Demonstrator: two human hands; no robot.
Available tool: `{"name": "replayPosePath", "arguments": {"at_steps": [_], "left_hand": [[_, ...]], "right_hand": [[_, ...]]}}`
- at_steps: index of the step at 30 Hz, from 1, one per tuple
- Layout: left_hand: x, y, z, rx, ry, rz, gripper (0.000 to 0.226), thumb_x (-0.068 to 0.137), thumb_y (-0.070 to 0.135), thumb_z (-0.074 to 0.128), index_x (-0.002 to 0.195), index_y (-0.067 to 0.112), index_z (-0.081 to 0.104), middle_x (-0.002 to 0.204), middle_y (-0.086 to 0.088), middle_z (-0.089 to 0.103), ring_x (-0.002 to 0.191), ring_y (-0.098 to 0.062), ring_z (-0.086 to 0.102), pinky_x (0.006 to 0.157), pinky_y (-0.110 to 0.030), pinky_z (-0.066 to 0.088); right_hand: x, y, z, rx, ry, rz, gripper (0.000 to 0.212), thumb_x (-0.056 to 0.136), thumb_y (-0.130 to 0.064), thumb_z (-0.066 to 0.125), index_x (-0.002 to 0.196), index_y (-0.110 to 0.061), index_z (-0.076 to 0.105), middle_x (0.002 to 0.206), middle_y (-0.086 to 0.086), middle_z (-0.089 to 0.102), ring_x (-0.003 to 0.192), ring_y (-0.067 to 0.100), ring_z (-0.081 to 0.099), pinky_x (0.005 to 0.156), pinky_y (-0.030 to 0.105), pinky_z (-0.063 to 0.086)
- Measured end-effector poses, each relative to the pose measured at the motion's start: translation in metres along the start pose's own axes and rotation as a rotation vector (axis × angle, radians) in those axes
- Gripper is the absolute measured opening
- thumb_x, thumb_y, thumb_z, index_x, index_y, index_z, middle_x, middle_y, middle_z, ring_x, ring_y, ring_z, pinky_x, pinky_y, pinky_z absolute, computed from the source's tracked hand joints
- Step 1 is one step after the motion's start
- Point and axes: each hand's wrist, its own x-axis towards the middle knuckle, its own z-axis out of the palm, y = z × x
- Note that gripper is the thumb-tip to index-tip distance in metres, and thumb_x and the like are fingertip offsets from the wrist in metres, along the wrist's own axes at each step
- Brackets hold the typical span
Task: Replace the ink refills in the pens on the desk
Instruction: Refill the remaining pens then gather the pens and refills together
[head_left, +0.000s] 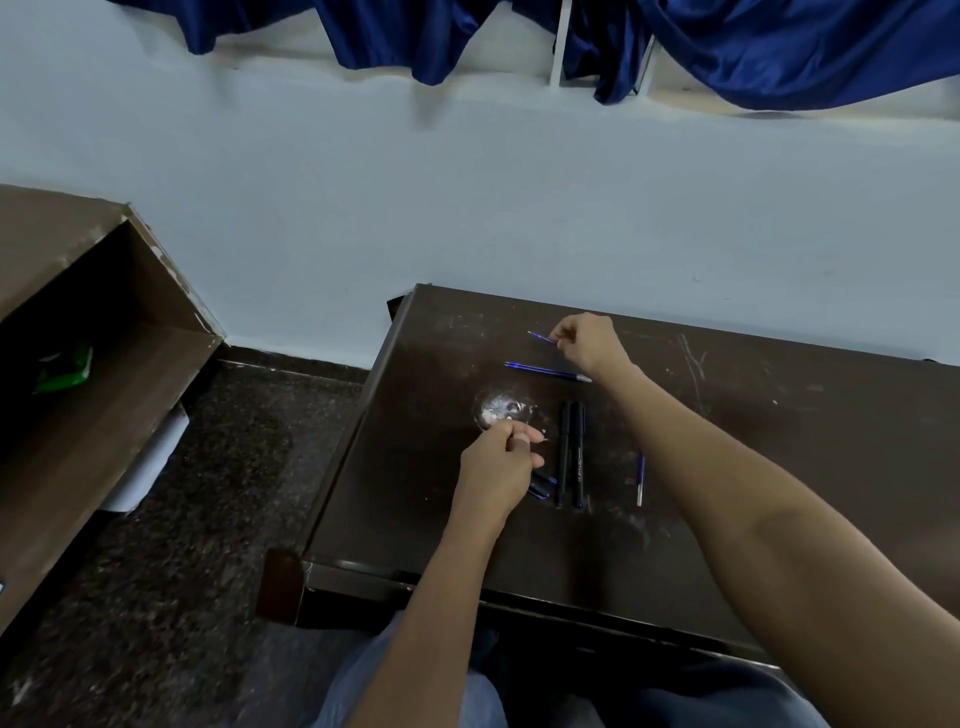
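The right hand (587, 345) is stretched to the far side of the tabletop (779, 415), fingers curled and pinching one end of a blue refill (543, 339) whose free tip points left. Just nearer the person a second blue refill (545, 370) lies flat, its long axis also running left to right, its right end beside the right wrist. The two black pens (571, 452) lie side by side, touching, their long axes pointing away from the person, crosswise to both refills. They sit between the hands, just right of the left hand (501, 462), which is the nearer one. Its fingers are curled, thumb against forefinger; whether it pinches something small I cannot tell. A dark pen part (543, 486) shows at its lower edge. A third refill (640, 478) lies right of the pens, roughly parallel to them. By my judgement the held refill needs about a quarter-turn, and a pull back toward the person, to line up with a pen barrel
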Motion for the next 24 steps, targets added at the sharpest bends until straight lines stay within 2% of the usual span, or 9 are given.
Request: {"name": "replayPosePath", "arguments": {"at_steps": [8,16,24], "left_hand": [[0.002,0.001,0.0,0.014,0.005,0.006,0.025,0.099,0.021,0.04,0.091,0.03,0.063,0.079,0.009,0.065,0.07,0.005,0.056,0.054,-0.008,0.031],[0.001,0.003,-0.001,0.023,0.014,-0.003,0.025,0.099,0.023,0.04,0.09,0.032,0.062,0.082,0.009,0.066,0.071,0.004,0.056,0.053,-0.008,0.031],[0.0,0.005,0.001,0.02,0.016,-0.01,0.027,0.099,0.023,0.04,0.087,0.033,0.061,0.079,0.009,0.065,0.064,0.006,0.055,0.047,-0.006,0.035]], "right_hand": [[0.006,-0.001,0.023,-0.125,-0.075,-0.005,0.031,0.09,0.001,0.047,0.105,-0.01,0.072,0.118,0.018,0.066,0.109,0.034,0.061,0.097,0.043,0.049],[0.009,-0.002,0.03,-0.095,-0.091,0.008,0.029,0.092,-0.001,0.049,0.108,-0.008,0.072,0.119,0.017,0.066,0.109,0.034,0.062,0.098,0.042,0.049],[0.007,0.003,0.028,-0.125,-0.147,-0.051,0.027,0.086,-0.014,0.067,0.112,-0.008,0.069,0.113,0.015,0.069,0.106,0.029,0.063,0.097,0.041,0.049]]}}
